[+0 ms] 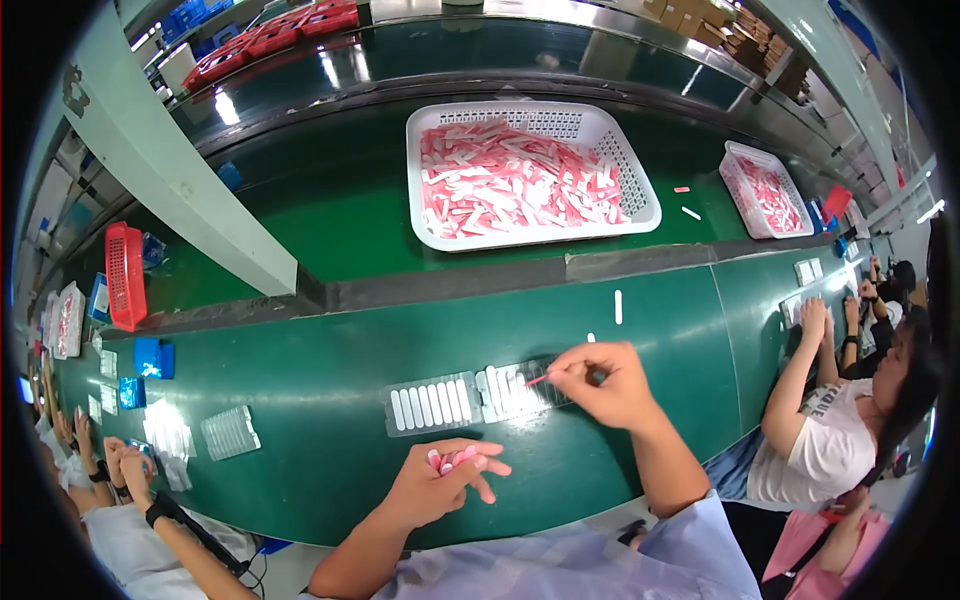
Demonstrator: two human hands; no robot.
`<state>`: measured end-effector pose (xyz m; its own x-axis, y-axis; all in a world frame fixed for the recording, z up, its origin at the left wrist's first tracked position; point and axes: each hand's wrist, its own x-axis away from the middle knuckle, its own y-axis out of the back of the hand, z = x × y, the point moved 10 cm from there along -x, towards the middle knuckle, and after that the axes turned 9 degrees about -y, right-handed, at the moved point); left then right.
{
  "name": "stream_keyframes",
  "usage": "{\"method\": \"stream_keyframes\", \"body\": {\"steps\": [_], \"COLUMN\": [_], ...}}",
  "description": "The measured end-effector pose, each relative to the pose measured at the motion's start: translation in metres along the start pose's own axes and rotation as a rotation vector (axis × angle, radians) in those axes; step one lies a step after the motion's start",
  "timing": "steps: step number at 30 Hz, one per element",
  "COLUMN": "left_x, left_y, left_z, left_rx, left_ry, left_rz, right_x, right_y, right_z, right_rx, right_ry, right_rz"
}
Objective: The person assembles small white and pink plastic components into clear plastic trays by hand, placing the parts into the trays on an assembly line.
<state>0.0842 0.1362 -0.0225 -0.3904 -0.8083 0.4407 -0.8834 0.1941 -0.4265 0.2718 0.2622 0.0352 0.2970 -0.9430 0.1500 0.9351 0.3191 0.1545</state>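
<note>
My left hand [432, 484], palm up near the front edge of the table, is closed around several small flat strips [455, 459] with pink and white sides. Between the thumb and fingertips of my right hand [604, 384] is a thin pink strip [538, 380], held over a clear slotted plastic tray [545, 399]. White strips lie in the left slots of that tray. Beside it, on the left, a second clear tray [440, 429] carries a row of white strips. One loose white strip [618, 307] lies beyond my right hand, and another is partly hidden behind it.
A large white basket [440, 241] heaped with pink-and-white strips stands beyond a raised dark ledge [450, 283]. A smaller such basket [745, 213] is at far right. An overhead post [190, 170] comes down at left. Co-workers sit on both sides; another clear tray [230, 433] lies left.
</note>
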Motion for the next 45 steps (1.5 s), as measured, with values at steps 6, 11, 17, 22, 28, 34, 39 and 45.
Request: {"method": "stream_keyframes", "body": {"steps": [6, 11, 17, 22, 28, 34, 39, 45], "left_x": [-0.022, -0.031, -0.023, -0.020, -0.014, -0.002, 0.003, 0.007], "left_y": [-0.003, -0.014, -0.018, -0.019, -0.007, 0.007, 0.012, 0.009], "left_z": [-0.038, -0.036, -0.024, -0.044, -0.042, -0.021, -0.011, -0.015], "left_rx": [-0.686, -1.077, -1.200, -1.012, -0.633, -0.464, -0.412, -0.386], "left_ry": [-0.301, -0.412, -0.236, -0.435, -0.318, -0.213, -0.180, -0.191], "left_rz": [-0.039, 0.001, 0.053, -0.044, -0.051, -0.055, -0.043, -0.038], "right_x": [0.019, 0.013, 0.020, 0.022, 0.031, 0.045, 0.036, 0.034], "right_y": [-0.027, -0.039, -0.036, -0.036, -0.051, -0.058, -0.050, -0.055], "right_z": [0.036, 0.017, 0.015, 0.025, 0.015, 0.011, 0.017, 0.012], "right_rx": [0.783, 0.778, 0.760, 0.792, 0.928, 0.949, 0.904, 0.965], "right_ry": [0.631, 0.465, 0.456, 0.518, 0.589, 0.712, 0.633, 0.536], "right_rz": [0.057, 0.147, 0.206, 0.130, 0.144, 0.102, 0.052, 0.120]}}
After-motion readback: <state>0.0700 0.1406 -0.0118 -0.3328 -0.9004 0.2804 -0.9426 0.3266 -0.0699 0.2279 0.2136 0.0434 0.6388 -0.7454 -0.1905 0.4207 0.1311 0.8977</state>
